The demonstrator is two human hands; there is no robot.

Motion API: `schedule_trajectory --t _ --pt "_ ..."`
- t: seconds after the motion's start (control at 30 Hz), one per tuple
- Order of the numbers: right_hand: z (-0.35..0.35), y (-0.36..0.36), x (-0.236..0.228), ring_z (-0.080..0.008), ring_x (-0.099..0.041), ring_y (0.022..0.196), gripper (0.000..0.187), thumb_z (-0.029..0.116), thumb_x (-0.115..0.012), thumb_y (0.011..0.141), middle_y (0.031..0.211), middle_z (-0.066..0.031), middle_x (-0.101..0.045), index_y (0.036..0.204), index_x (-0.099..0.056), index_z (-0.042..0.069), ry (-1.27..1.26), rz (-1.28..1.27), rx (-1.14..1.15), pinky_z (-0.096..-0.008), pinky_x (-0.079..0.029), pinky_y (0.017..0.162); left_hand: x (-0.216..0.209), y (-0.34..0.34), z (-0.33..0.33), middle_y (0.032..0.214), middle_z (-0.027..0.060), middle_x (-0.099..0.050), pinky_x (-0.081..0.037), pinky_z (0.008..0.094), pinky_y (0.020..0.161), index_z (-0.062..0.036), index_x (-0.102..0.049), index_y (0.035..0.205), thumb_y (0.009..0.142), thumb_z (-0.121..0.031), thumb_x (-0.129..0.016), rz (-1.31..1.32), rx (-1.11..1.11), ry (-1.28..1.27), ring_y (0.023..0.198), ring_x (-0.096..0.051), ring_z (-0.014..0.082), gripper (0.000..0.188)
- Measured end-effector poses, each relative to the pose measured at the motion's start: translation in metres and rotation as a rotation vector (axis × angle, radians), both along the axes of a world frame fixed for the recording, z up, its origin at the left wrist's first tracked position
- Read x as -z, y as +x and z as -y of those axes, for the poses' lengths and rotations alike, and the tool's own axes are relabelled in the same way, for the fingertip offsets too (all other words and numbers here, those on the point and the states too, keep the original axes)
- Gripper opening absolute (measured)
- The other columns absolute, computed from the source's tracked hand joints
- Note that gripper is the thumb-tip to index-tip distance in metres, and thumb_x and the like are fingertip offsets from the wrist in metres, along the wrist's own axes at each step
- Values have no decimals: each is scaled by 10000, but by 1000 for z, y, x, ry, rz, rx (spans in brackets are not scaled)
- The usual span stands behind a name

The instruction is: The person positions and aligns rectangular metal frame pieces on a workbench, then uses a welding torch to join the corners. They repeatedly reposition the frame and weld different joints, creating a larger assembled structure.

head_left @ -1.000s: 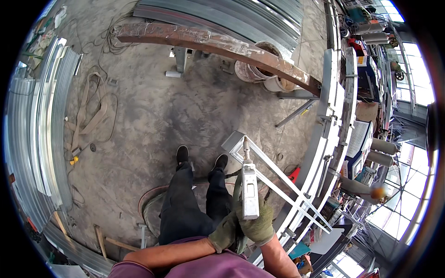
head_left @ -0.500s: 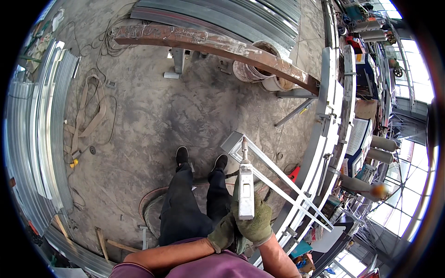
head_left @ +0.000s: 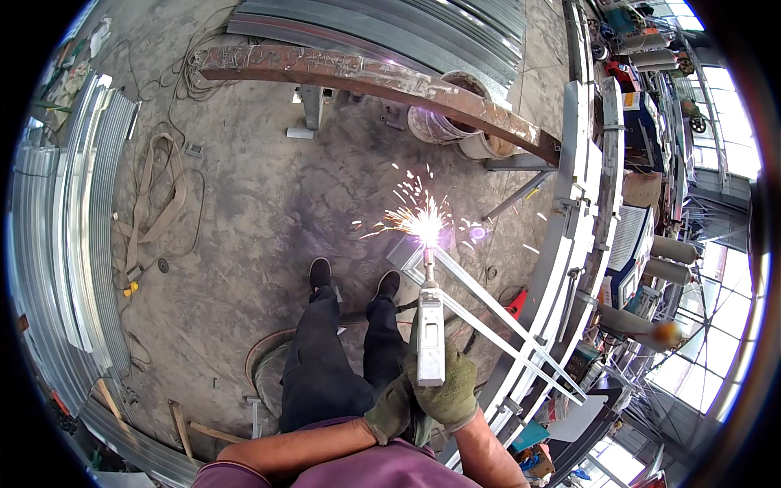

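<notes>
Both my gloved hands grip a grey handheld welding gun (head_left: pixel 429 337) pointed away from me. My right hand (head_left: pixel 450 392) wraps the gun's body from the right; my left hand (head_left: pixel 392 408) holds it lower, from the left. The gun's tip touches the near corner of a light metal frame (head_left: pixel 488 313) made of thin square tubes. Bright sparks (head_left: pixel 423 221) spray from that corner. My legs in dark trousers and black shoes (head_left: pixel 352 281) stand just left of the frame.
A long rusty steel beam (head_left: pixel 382 81) lies on stands across the top. Buckets (head_left: pixel 455 130) stand behind it. Stacked metal profiles (head_left: pixel 65 244) run along the left, more along a rack (head_left: pixel 582 203) on the right. Straps and cables (head_left: pixel 154 211) lie on the concrete floor.
The gun's tip has come onto the frame's corner and an arc has lit, throwing sparks. My hands hold the gun as before.
</notes>
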State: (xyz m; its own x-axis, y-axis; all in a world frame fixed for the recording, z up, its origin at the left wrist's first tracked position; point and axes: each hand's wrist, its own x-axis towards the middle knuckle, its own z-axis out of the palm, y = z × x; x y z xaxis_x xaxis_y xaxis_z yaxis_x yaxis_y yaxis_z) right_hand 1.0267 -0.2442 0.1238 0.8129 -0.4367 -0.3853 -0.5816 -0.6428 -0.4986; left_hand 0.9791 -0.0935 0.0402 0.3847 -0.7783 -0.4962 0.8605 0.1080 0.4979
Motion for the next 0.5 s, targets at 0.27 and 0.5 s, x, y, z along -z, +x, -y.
schedule_trajectory --t 0.27,0.5 --pt "-2 2 -3 -401 -738 822 276 227 -777 914 948 -172 -728 1121 -715 55 12 5 20 -479 -590 688 -1 4 -3 1505 96 -591 -472 361 1161 -59 -434 1593 1180 -270 -423 -82 30 -23 1358 -574 181 464" --pt "-3 -2 -2 -390 -746 832 290 219 -791 910 958 -171 -737 1125 -713 41 16 32 1 -469 -596 699 -1 -4 -2 1509 93 -583 -481 358 1158 -62 -423 1599 1198 -214 -410 -146 -80 -73 1354 -573 170 429"
